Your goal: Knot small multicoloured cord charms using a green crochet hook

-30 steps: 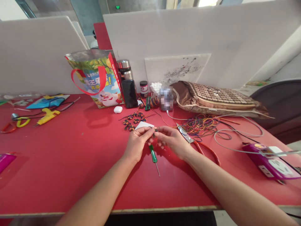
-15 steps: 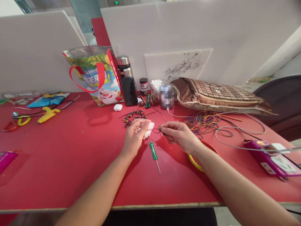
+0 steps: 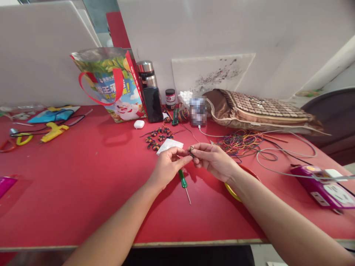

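Both hands meet above the middle of the table. My right hand (image 3: 215, 159) pinches a small dark knotted cord (image 3: 191, 152) between thumb and fingers. On its left side, the thumb and fingers of my left hand (image 3: 169, 166) close on the same small piece; its exact form is partly hidden. Beneath the left hand lies a green-handled screwdriver (image 3: 183, 180), its upper end covered by the fingers. Just behind that hand rests a white sheet of paper (image 3: 173, 143). Beyond it are several multicoloured knotted cord pieces (image 3: 162, 138).
Tangled colourful cord (image 3: 238, 142) lies right of my hands. Red-and-yellow-handled scissors (image 3: 233, 192) are partly under my right forearm. Farther back stand a printed bag (image 3: 116, 88), a black phone (image 3: 153, 105) and a jar (image 3: 170, 99). A purple power strip (image 3: 318, 186) sits right, a yellow glue gun (image 3: 54, 132) left.
My left hand has let go of the white paper, which now lies on the table. It has moved right to the small cord piece in my right hand.
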